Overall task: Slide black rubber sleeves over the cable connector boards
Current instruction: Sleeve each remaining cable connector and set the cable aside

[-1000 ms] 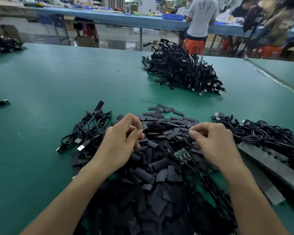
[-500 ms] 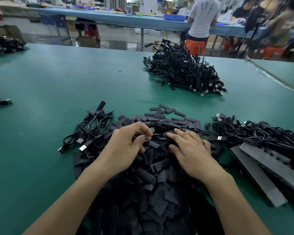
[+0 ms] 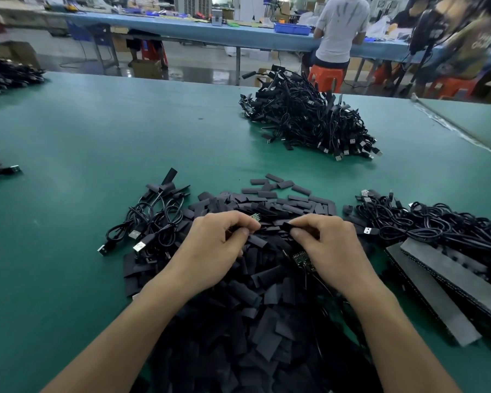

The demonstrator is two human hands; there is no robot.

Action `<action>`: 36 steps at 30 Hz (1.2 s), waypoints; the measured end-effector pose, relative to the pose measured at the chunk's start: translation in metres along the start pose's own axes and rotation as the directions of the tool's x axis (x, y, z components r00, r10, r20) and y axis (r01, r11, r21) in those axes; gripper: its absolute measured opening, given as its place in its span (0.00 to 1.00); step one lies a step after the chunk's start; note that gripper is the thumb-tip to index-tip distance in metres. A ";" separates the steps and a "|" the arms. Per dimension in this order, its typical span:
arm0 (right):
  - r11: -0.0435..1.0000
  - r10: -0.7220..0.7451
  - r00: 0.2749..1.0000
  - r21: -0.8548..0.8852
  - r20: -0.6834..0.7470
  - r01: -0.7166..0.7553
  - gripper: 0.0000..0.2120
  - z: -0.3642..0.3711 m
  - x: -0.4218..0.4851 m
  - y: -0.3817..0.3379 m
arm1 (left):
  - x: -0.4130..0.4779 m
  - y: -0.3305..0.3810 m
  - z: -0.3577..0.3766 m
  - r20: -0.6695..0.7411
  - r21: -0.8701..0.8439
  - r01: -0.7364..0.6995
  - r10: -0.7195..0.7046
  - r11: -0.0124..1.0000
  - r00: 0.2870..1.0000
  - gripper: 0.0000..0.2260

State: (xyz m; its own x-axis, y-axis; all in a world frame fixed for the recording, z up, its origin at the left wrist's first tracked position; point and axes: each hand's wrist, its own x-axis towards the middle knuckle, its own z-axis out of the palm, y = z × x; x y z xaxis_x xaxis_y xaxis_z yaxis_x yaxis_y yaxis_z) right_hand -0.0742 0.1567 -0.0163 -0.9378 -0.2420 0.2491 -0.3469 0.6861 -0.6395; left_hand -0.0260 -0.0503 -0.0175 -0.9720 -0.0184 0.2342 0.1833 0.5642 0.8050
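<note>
At frame center, the left hand (image 3: 210, 251) pinches a green connector board (image 3: 256, 217), and the right hand (image 3: 329, 251) pinches 1 black sleeve (image 3: 285, 226) just beside it, above the sleeve pile (image 3: 253, 321) on the green desk (image 3: 97, 137).

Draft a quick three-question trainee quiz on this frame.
1. True or false: the left hand holds a green board.
2. The right hand pinches: A) a sleeve; B) a USB plug; C) a screwdriver.
3. Fill in: the grey strips lie on the person's ____ side.
Key: 1 true; 2 A; 3 right.
</note>
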 end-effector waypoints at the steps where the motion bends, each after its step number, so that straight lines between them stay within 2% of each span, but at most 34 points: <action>1: 0.993 0.002 0.999 0.119 0.048 -0.008 0.08 -0.002 0.000 -0.003 | 0.000 0.000 0.001 0.001 -0.020 -0.011 0.011 1.000 1.000 0.09; 3: 0.957 -0.024 0.984 0.288 0.177 -0.029 0.08 -0.003 0.000 -0.009 | -0.001 0.001 0.003 0.004 -0.051 -0.036 0.036 0.998 0.999 0.03; 5: 0.928 -0.075 0.965 0.372 0.251 -0.024 0.07 -0.003 -0.001 -0.015 | -0.001 0.000 0.004 -0.001 -0.048 -0.053 0.053 0.997 0.999 0.04; 9: 0.891 -0.119 0.965 0.453 0.232 0.001 0.06 -0.002 -0.002 -0.017 | 0.001 -0.004 0.004 -0.012 -0.081 -0.019 0.019 0.997 1.000 0.05; 12: 0.901 -0.132 0.976 0.431 0.172 0.046 0.09 0.000 -0.004 -0.018 | 0.002 -0.003 0.004 0.014 -0.165 0.005 -0.003 0.986 1.000 0.06; 16: 0.953 -0.218 0.974 0.227 0.061 0.199 0.12 0.003 -0.006 -0.025 | 0.003 -0.002 0.005 0.024 -0.277 0.060 -0.055 0.959 0.998 0.06; 19: 0.948 -0.265 0.964 0.183 0.001 0.260 0.13 0.002 -0.007 -0.028 | 0.003 -0.001 0.006 0.030 -0.325 0.106 -0.102 0.940 0.994 0.08; 28: 0.939 -0.252 0.968 0.241 -0.012 0.247 0.12 0.002 -0.007 -0.027 | 0.003 0.000 0.006 0.057 -0.335 0.127 -0.114 0.934 0.992 0.07; 34: 0.944 -0.238 0.971 0.231 -0.022 0.236 0.13 0.005 -0.006 -0.025 | 0.004 -0.002 0.006 0.027 -0.295 0.117 -0.114 0.948 0.993 0.08; 36: 0.949 -0.224 0.974 0.232 0.013 0.215 0.12 0.005 -0.006 -0.025 | 0.003 -0.002 0.005 0.033 -0.258 0.119 -0.115 0.959 0.993 0.07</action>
State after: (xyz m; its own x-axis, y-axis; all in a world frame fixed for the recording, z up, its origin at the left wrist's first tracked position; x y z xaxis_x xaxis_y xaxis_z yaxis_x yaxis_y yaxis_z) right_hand -0.0601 0.1379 -0.0057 -0.8364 -0.3986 0.3763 -0.5344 0.4398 -0.7218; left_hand -0.0299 -0.0471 -0.0216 -0.9909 -0.0561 0.1222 0.0976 0.3255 0.9405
